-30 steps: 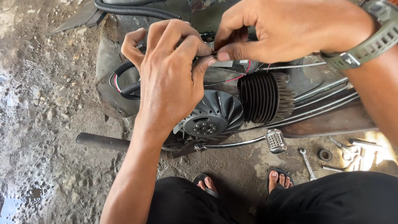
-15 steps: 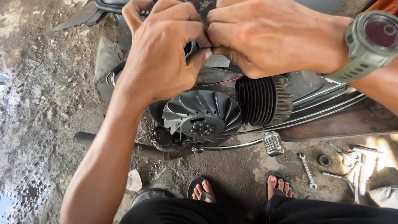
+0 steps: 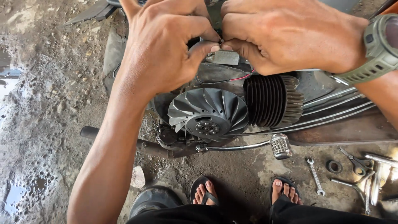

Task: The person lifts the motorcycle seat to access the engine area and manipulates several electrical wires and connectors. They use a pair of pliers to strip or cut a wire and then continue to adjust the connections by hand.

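My left hand (image 3: 166, 49) and my right hand (image 3: 286, 35) meet fingertip to fingertip above a small engine, both pinching a small part (image 3: 220, 40) that the fingers mostly hide. A red wire (image 3: 242, 77) runs beneath them. Below the hands sit the grey finned cooling fan (image 3: 207, 112) and the black ribbed cylinder (image 3: 271, 100). My right wrist carries a green watch (image 3: 379, 45).
A kick lever with a ribbed metal pedal (image 3: 281, 145) runs under the engine. A spanner (image 3: 316, 176), a rubber ring (image 3: 333, 166), pliers (image 3: 355, 162) and other tools lie on the dirty floor at right. My sandalled feet (image 3: 205, 188) are below. Puddles lie at left.
The view has closed in on the engine. My hands have come together higher up, the left hand lifting off the fan, which now shows fully.
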